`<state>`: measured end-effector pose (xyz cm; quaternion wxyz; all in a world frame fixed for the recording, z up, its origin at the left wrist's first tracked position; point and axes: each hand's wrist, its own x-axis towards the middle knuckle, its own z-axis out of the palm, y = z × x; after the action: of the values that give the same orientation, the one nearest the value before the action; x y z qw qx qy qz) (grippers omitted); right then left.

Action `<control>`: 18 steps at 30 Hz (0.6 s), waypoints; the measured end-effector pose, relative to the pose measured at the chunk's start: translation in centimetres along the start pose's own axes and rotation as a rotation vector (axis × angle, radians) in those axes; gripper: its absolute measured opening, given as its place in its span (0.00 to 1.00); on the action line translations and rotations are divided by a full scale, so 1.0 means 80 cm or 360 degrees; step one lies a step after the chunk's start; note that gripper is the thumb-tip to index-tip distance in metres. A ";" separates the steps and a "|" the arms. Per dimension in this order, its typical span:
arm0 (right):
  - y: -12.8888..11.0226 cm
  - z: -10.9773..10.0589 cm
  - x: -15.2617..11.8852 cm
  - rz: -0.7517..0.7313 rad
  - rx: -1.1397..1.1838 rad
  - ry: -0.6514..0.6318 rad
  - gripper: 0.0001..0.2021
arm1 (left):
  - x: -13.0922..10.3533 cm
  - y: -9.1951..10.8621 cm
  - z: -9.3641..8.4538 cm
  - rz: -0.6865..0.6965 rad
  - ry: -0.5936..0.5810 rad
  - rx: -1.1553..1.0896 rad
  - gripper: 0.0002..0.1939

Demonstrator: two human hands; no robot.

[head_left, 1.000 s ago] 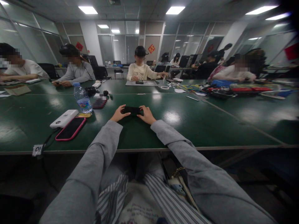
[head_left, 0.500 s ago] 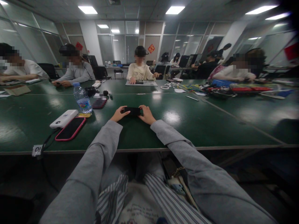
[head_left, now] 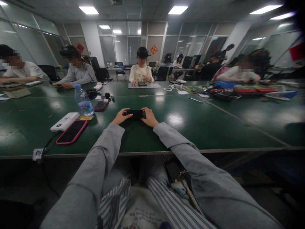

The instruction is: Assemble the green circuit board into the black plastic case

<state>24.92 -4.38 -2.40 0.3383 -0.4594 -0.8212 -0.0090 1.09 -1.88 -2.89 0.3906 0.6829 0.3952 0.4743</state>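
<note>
A black smartphone (head_left: 134,114), its dark face toward me, is held sideways between my two hands at the middle of the green table (head_left: 205,130). My left hand (head_left: 121,116) is closed on its left end, with the thumb along the near edge. Closed on the right end is my right hand (head_left: 149,117), its fingers curled over the top corner. The phone's far side is hidden from me. Whether its lower edge rests on the table I cannot tell.
To the left lie a pink-cased phone (head_left: 72,132), a white power bank (head_left: 65,121) with a cable, and a water bottle (head_left: 84,101). Cables (head_left: 197,89) and a pen (head_left: 195,100) lie farther right. Across the table sits a person (head_left: 141,71) at a grey mat.
My hands and the smartphone stay in place. Across the table, the person's raised hand has come inward toward their chest.
</note>
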 end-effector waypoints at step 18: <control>-0.008 -0.004 -0.002 -0.0050 0.0270 0.0009 0.31 | -0.002 0.010 -0.001 0.0143 0.0028 -0.0012 0.33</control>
<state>24.66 -4.95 -2.09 0.3782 -0.4160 -0.8253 0.0540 1.10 -2.32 -2.22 0.3678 0.6944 0.3657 0.4988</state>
